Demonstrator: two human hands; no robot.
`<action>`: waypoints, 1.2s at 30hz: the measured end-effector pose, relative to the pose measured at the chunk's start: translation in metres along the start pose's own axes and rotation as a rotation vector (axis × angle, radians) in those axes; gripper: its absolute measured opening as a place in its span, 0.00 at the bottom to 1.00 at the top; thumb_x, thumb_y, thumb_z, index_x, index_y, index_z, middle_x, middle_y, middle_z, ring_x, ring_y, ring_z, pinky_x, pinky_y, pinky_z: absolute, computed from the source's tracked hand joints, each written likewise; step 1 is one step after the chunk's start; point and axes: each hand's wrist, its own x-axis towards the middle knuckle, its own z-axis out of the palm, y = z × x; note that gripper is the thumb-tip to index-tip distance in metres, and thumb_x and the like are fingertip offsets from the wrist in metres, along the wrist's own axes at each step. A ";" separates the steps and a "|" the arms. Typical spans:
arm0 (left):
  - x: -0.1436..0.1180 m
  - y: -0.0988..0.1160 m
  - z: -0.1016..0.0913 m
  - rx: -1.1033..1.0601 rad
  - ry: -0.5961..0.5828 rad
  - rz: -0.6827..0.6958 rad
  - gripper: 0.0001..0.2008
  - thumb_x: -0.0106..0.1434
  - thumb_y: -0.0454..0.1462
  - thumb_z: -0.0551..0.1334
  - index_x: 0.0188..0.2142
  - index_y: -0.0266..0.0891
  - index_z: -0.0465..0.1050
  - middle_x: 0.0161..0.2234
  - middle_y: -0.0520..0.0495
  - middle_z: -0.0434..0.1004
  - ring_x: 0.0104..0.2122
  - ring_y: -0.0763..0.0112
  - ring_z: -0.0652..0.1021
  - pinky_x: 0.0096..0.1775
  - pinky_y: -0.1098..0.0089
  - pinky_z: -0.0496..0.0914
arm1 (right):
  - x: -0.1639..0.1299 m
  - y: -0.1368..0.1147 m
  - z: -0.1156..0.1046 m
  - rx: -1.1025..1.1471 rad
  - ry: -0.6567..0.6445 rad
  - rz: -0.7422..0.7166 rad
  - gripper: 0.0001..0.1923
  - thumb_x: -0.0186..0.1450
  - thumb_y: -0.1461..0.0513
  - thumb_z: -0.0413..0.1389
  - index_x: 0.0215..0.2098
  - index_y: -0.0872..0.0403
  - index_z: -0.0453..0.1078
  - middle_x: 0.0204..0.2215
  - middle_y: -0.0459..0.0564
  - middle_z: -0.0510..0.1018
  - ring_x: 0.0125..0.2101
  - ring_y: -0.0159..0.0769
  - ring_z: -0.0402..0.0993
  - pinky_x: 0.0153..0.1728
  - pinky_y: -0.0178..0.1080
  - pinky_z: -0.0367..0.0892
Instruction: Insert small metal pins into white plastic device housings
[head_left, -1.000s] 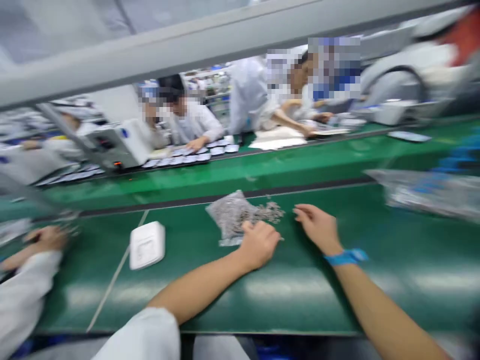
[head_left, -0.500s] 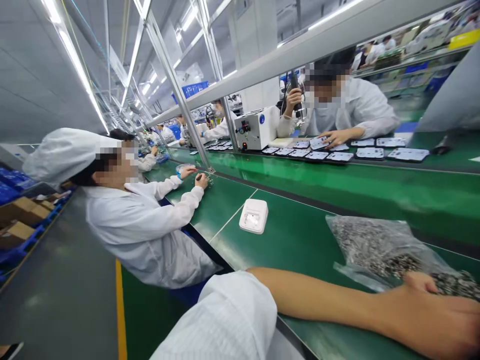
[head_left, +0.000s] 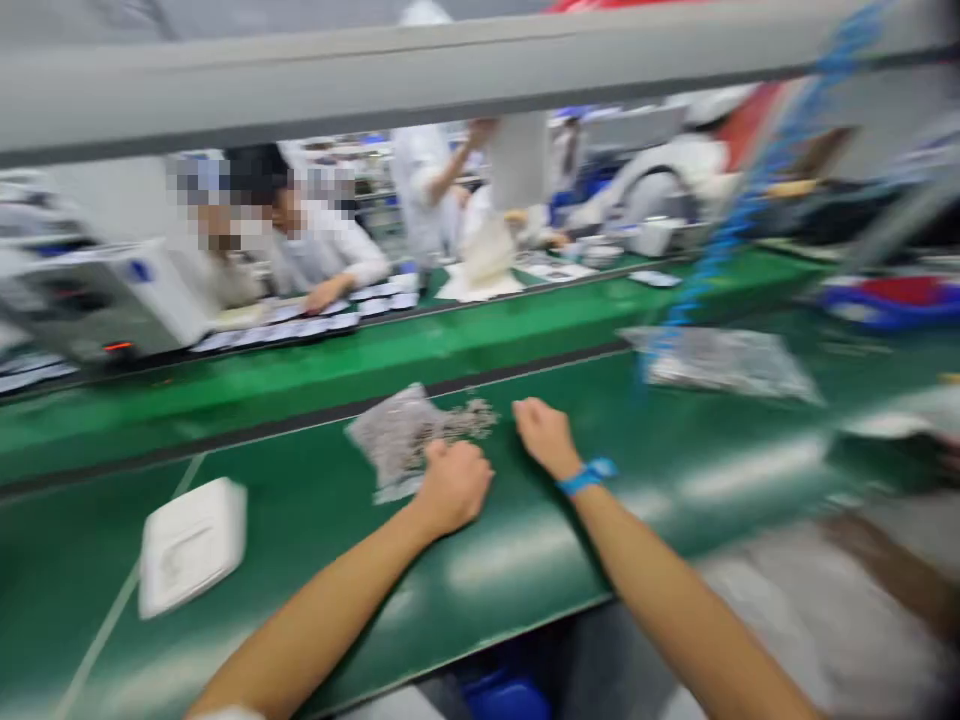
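**Hand positions at parts bag, green bench**

Frame is motion-blurred; fine detail n/a.

- Left hand (head_left: 450, 485): fingers curled into a loose fist, resting on the near right corner of the clear parts bag (head_left: 390, 440). Whether it pinches anything: cannot tell.
- Right hand (head_left: 544, 435): fingers curled, set on the bench (head_left: 525, 560) just right of the loose small parts (head_left: 469, 420); blue wristband (head_left: 589, 475) on the wrist. Grip: cannot tell.
- Parts bag: lies flat, centre of bench, w/ loose parts spilled at its far right edge.
- White box (head_left: 191, 545): near left, well apart from both hands.
- Second bag (head_left: 720, 360): far right.
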 end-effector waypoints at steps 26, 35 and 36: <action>-0.008 -0.016 0.019 -0.140 0.111 -0.034 0.10 0.76 0.31 0.51 0.43 0.39 0.70 0.40 0.46 0.77 0.40 0.66 0.75 0.43 0.58 0.54 | 0.004 0.026 -0.026 0.096 0.036 0.076 0.05 0.69 0.61 0.44 0.36 0.50 0.60 0.27 0.46 0.72 0.29 0.37 0.70 0.34 0.38 0.61; -0.008 -0.014 0.015 -0.116 0.078 -0.023 0.11 0.77 0.34 0.52 0.38 0.38 0.69 0.36 0.48 0.75 0.38 0.65 0.73 0.44 0.57 0.53 | 0.005 0.020 -0.028 0.070 0.014 0.091 0.16 0.74 0.55 0.41 0.30 0.49 0.59 0.23 0.45 0.71 0.26 0.36 0.68 0.32 0.37 0.58; -0.008 -0.014 0.014 -0.112 0.075 -0.019 0.11 0.77 0.34 0.51 0.37 0.38 0.69 0.35 0.48 0.74 0.37 0.65 0.73 0.44 0.57 0.53 | 0.005 0.019 -0.029 0.064 0.010 0.090 0.18 0.75 0.54 0.40 0.29 0.49 0.59 0.23 0.45 0.70 0.26 0.35 0.67 0.32 0.37 0.57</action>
